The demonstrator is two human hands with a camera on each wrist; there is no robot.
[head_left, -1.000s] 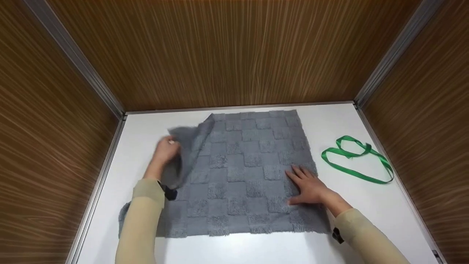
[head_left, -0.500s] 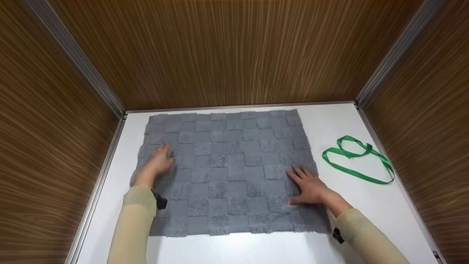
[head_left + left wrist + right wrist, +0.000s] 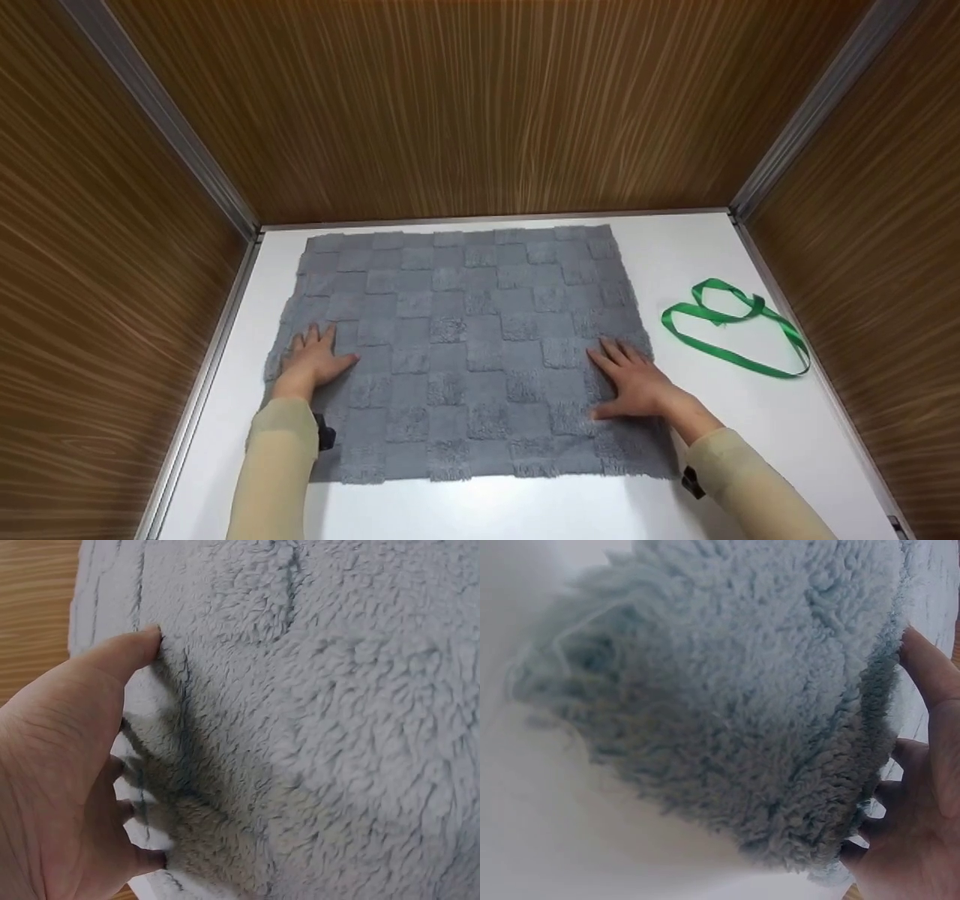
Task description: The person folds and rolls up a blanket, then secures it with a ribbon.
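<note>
A grey fluffy towel [image 3: 465, 330] with a checkered pile lies spread flat on the white table [image 3: 525, 510]. My left hand [image 3: 311, 360] rests flat on the towel near its left edge, fingers straight and spread. My right hand [image 3: 634, 382] presses flat on the towel near its right edge, fingers straight. In the left wrist view my left hand [image 3: 67, 772] lies against the grey pile [image 3: 315, 712]. The right wrist view shows the towel's shaggy edge [image 3: 742, 712] close up, with my right hand [image 3: 922, 795] beside it.
A green ribbon [image 3: 731, 326] lies in loose loops on the table to the right of the towel. Wooden walls [image 3: 480, 105] close in the table at the back and on both sides.
My left hand laid the folded-over left part of the towel out flat, then slid back toward me along the left edge. The right hand has stayed in place.
</note>
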